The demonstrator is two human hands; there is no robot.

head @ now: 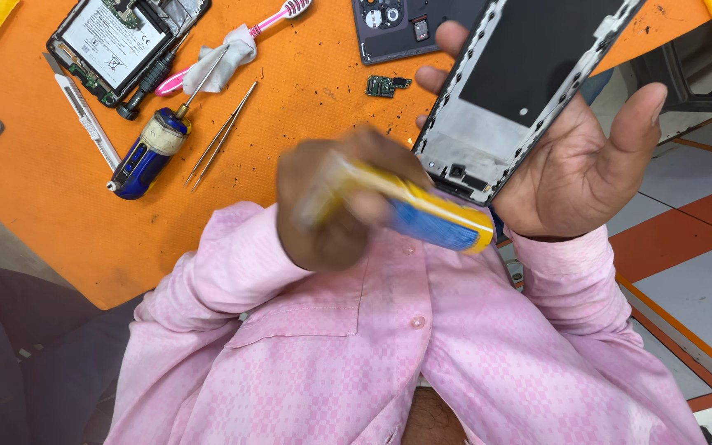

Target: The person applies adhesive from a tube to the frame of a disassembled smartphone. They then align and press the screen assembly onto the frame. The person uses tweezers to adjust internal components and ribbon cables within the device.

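- The person's left hand (335,206), blurred, has its fingers wrapped around a yellow and blue tube-shaped object (422,216), held just above the pink checked shirt (356,354).
- The person's right hand (574,165) cradles a black and grey rectangular phone frame (521,82), fingers curled behind its far edge, thumb raised beside it.
- The tube's tip lies against the frame's lower corner.
- On the orange desk (306,115) lie a blue-handled screwdriver (154,144), metal tweezers (220,136), a pink toothbrush (278,16), a white cloth (224,58), a grey utility knife (84,111), an opened phone with its battery showing (121,41), a dark back cover (397,29) and a small green circuit board (385,86).
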